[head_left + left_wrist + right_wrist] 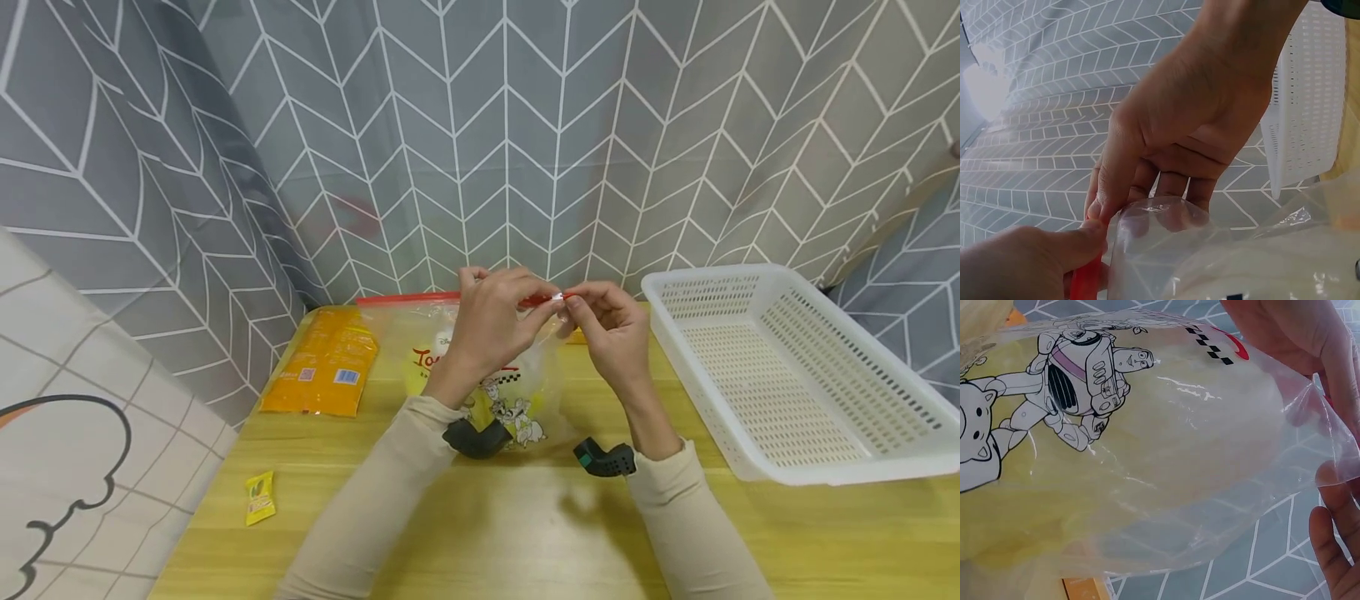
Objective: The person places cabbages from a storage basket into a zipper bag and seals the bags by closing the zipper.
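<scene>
Both hands hold a clear zip bag (525,404) upright over the yellow table (487,533). It has cartoon prints and something yellow inside. A red zip strip (405,297) runs along its top. My left hand (517,312) grips the top edge from the left. My right hand (588,308) pinches the strip's right end at a small white piece. In the left wrist view, my left thumb (1054,250) presses the red strip (1088,281) and my right hand (1179,131) curls over the bag's mouth (1166,250). The printed bag (1147,456) fills the right wrist view.
A white perforated basket (787,367) stands on the right of the table. An orange packet (326,362) lies at the back left, a small yellow sachet (259,497) near the left edge. A grey patterned curtain (480,125) hangs close behind.
</scene>
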`<state>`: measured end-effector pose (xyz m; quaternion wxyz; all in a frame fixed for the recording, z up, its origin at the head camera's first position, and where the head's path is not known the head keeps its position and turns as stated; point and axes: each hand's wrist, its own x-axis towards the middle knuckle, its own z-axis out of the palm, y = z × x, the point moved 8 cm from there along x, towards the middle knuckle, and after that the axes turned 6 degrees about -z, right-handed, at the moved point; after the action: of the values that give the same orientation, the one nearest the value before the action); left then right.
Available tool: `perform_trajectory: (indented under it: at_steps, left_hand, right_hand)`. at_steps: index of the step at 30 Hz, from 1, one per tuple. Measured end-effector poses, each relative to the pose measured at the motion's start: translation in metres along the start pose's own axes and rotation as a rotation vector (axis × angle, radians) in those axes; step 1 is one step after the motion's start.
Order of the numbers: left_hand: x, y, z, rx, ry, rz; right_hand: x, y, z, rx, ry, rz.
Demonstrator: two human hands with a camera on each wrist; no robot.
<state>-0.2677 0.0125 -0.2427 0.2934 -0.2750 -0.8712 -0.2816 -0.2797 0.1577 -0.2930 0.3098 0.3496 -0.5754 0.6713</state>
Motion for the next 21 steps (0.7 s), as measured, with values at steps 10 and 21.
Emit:
perform_trajectory:
  at_steps: [10, 21]
  left_hand:
    - [-0.0012, -0.0018, 0.0016, -0.014, 0.052, 0.008]
    - [-0.0052, -0.0087, -0.0013, -0.046, 0.124, 0.013]
  right_hand:
    - [0.003, -0.0018, 0.0014, -0.061, 0.021, -0.011]
    - [0.0021, 0.0004, -0.0041, -0.069, 0.056, -0.003]
